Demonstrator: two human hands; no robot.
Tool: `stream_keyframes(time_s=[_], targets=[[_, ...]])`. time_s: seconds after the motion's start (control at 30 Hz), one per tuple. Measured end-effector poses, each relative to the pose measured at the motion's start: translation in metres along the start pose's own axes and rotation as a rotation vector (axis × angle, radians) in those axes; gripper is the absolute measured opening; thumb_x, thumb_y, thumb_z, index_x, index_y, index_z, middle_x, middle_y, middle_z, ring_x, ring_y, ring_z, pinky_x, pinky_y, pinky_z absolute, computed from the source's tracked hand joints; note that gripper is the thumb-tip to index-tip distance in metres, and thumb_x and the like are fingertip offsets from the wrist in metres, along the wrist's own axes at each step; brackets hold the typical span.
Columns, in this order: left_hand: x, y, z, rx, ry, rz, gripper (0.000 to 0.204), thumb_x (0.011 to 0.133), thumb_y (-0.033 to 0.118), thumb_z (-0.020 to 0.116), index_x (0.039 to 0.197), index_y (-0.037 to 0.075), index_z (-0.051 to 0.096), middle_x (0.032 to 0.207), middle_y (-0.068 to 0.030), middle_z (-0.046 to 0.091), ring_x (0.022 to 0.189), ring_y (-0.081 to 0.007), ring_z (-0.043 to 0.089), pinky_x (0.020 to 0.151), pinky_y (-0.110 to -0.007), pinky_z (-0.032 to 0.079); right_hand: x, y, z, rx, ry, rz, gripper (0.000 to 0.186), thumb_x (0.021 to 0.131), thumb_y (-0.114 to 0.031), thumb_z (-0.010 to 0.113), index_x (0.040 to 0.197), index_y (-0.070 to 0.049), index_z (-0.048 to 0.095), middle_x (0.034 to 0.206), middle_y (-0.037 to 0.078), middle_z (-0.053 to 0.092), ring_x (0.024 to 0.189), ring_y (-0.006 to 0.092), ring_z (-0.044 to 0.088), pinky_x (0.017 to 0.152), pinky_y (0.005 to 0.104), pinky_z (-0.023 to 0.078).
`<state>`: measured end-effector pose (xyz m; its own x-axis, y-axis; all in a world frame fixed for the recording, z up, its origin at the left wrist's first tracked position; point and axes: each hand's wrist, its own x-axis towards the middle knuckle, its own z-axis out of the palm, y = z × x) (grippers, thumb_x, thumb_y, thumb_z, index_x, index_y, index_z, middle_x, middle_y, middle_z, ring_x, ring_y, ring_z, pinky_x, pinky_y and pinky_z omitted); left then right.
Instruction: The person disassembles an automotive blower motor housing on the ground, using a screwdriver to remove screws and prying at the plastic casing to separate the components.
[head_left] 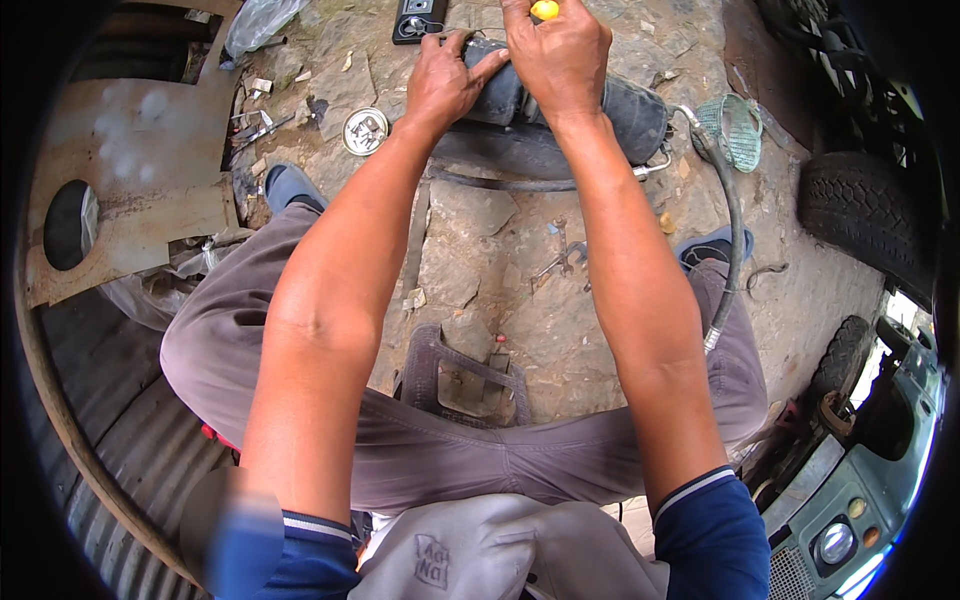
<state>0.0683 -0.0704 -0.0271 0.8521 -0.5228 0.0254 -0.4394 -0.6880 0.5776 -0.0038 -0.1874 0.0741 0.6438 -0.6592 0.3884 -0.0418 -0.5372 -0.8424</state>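
A black cylinder (637, 118), wide and scuffed, lies on its side on the stone ground at the top of the view. My left hand (446, 84) grips its left end, thumb stretched along the top and fingers curled over the far side. Above its middle my right hand (562, 62) is closed in a fist around a tool with a yellow handle (545, 10). Only the yellow end shows; the tool's working part is hidden. A black hose (735, 215) with metal end fittings runs from the cylinder's right end towards my right knee.
A round tin of small parts (365, 131) stands left of the cylinder, a black power socket box (419, 20) beyond it. Spanners (560, 262) lie between my feet. Right are a green mesh basket (730, 132), a tyre (862, 212) and a vehicle front (870, 520); left, a rusty metal panel (130, 190).
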Motion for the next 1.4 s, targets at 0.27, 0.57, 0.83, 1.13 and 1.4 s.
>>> stream_keyframes(time_s=[0.27,0.57,0.83,1.13,1.4], targets=[[-0.001,-0.003,0.001,-0.007,0.012,0.005,0.075,0.087,0.065,0.067,0.137,0.01,0.059,0.129,-0.0249,0.053,0.119,-0.0428,0.058,0.097,-0.049,0.05,-0.005,-0.005,0.006,-0.013,0.016,-0.015,0.025,0.091,-0.025,0.073,0.083,-0.003,0.065,0.066,0.02,0.065,0.062,0.0379,0.068,0.054,0.0441,0.05],[-0.001,0.003,-0.001,0.019,-0.028,-0.028,0.082,0.085,0.07,0.065,0.136,0.006,0.059,0.127,-0.0235,0.054,0.119,-0.0416,0.058,0.096,-0.049,0.051,0.001,-0.01,-0.014,-0.504,-0.084,0.003,0.042,0.09,-0.043,0.067,0.097,-0.002,0.071,0.086,0.027,0.069,0.09,0.0468,0.067,0.079,0.053,0.053],[-0.002,-0.006,0.006,0.005,0.065,0.025,0.082,0.084,0.072,0.064,0.129,0.003,0.061,0.122,-0.0243,0.055,0.113,-0.0425,0.06,0.093,-0.049,0.052,0.029,-0.047,-0.044,-0.51,-0.564,0.042,0.047,0.088,-0.04,0.064,0.1,0.006,0.069,0.099,0.033,0.068,0.1,0.0463,0.067,0.087,0.051,0.053],[-0.002,-0.003,0.004,0.006,0.031,-0.01,0.08,0.085,0.069,0.066,0.136,0.009,0.058,0.128,-0.0243,0.053,0.114,-0.0431,0.06,0.094,-0.05,0.051,0.039,-0.051,-0.05,-0.667,-0.835,-0.171,0.038,0.086,-0.031,0.066,0.096,0.005,0.07,0.098,0.03,0.07,0.097,0.0448,0.068,0.085,0.0506,0.054],[-0.003,-0.004,0.004,0.031,0.024,-0.031,0.069,0.089,0.063,0.066,0.138,0.017,0.057,0.127,-0.0232,0.054,0.115,-0.043,0.06,0.094,-0.05,0.051,0.035,-0.047,-0.042,-0.785,-0.776,-0.202,0.031,0.083,-0.025,0.064,0.087,0.004,0.072,0.089,0.03,0.069,0.087,0.0447,0.07,0.078,0.0518,0.056]])
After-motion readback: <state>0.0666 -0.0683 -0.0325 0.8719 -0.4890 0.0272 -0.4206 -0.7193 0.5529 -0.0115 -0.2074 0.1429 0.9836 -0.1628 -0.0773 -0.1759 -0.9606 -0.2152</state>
